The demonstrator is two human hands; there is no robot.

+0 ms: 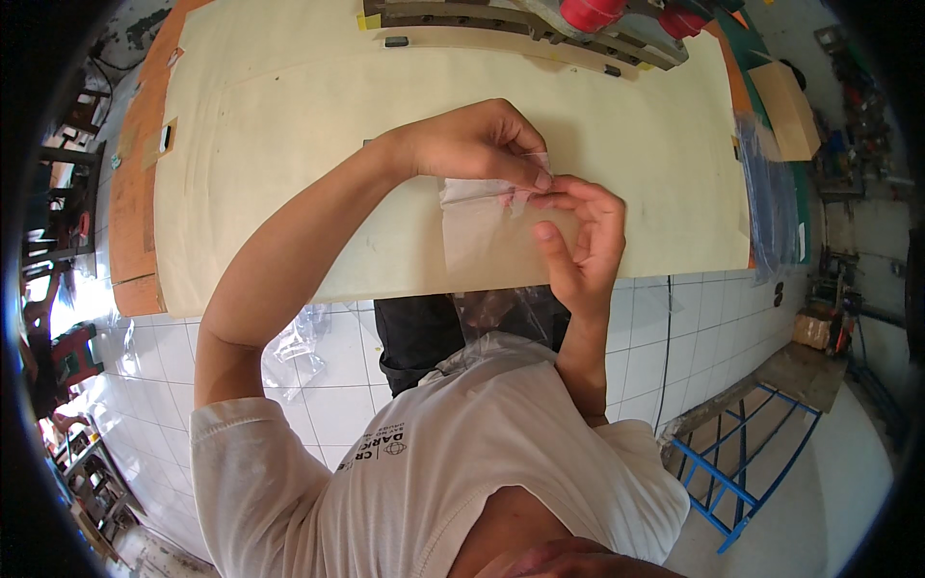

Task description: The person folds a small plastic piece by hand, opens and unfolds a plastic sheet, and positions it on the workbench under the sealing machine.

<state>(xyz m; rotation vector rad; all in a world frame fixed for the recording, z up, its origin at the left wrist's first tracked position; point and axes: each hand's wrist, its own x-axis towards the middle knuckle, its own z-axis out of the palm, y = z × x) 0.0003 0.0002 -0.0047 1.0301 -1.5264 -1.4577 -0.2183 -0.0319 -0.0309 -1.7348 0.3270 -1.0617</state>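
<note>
Looks early on: left hand (482, 144) & right hand (578, 236) both pinch the top edge of a small clear plastic bag (477, 226) held just above the cream bench (289, 144), mouth apparently not yet open, nothing visible inside.

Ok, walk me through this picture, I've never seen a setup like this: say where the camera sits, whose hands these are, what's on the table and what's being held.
There is no machine here. The camera is worn on a person's head and looks down, so the edges bend. Both arms are that person's own. The left hand and right hand meet over a cream-covered worktable, pinching a thin, clear plastic bag between their fingertips. A machine with red parts sits at the table's far edge. More clear plastic hangs below the near edge, above a white tiled floor.
</note>
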